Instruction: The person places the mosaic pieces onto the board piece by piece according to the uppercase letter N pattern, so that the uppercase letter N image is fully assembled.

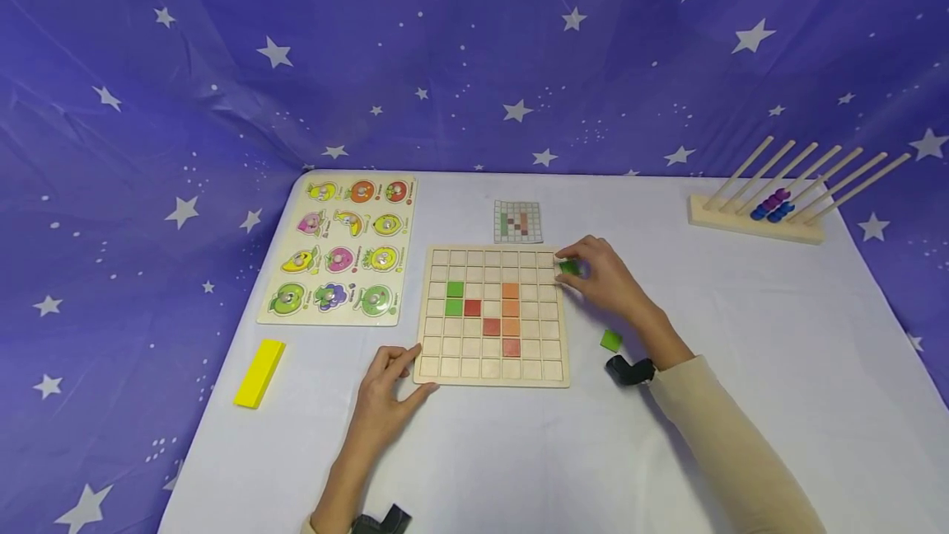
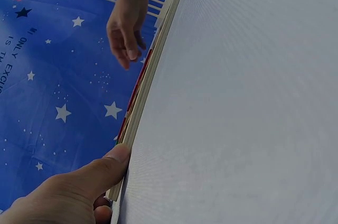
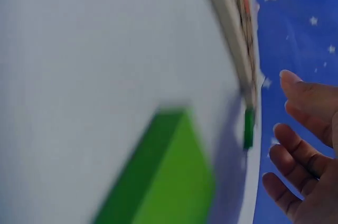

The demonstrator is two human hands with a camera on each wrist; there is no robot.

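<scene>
A square wooden grid board (image 1: 491,377) lies on the table with green, red and orange square tiles in some cells. My left hand (image 1: 383,402) holds its near-left corner, thumb (image 2: 119,152) on the front edge and fingers at the left side. Over the board's far-right corner is my right hand (image 1: 610,280), its fingers spread apart around a green tile (image 1: 569,267) that lies beside the board. The right wrist view shows that tile (image 3: 249,129) apart from the fingers. Another green tile (image 1: 611,340) lies nearer, right of the board.
A small printed pattern card (image 1: 518,222) lies behind the board. To the left are a fruit peg puzzle (image 1: 337,278) and a yellow block (image 1: 259,373). A wooden peg rack (image 1: 756,219) with blue and purple beads stands at the far right, before a starry blue cloth (image 1: 474,56).
</scene>
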